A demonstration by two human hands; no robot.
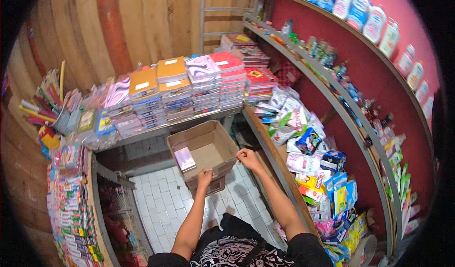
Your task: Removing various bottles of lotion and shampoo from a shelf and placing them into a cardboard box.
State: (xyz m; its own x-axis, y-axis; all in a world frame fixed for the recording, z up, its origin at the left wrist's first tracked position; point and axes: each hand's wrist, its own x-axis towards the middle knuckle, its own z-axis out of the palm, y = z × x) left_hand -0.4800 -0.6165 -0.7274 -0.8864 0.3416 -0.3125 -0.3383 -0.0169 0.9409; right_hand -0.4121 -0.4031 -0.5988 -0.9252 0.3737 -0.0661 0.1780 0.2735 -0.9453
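A: Box, where?
B: Cardboard box (194, 138), mid-scene, open top up. Lilac pack (184, 158) lies inside, by the left wall. Underneath, some brown support (217, 185), mostly hidden.
A: What could go wrong?
B: My guess, tipping. The support looks narrower than the box, so an uneven pull on the near rim could tilt it. The pack seems loose, so a tilt might slide it.
A: Which way's it pointing?
B: Opening faces up at the wearer. Long axis looks left to right, right end slightly farther; fisheye bends it, so not certain. Pack's long axis runs near to far.
A: Hands?
B: Left hand (205, 176): fingers closed over the near rim. Right hand (246, 158): fingers curled at the near right corner; can't tell if it's gripping.
A: Around it?
B: White tiled floor (161, 208) below, notebook stacks (204, 80) far side, heaped packets (303, 163) right. Next.
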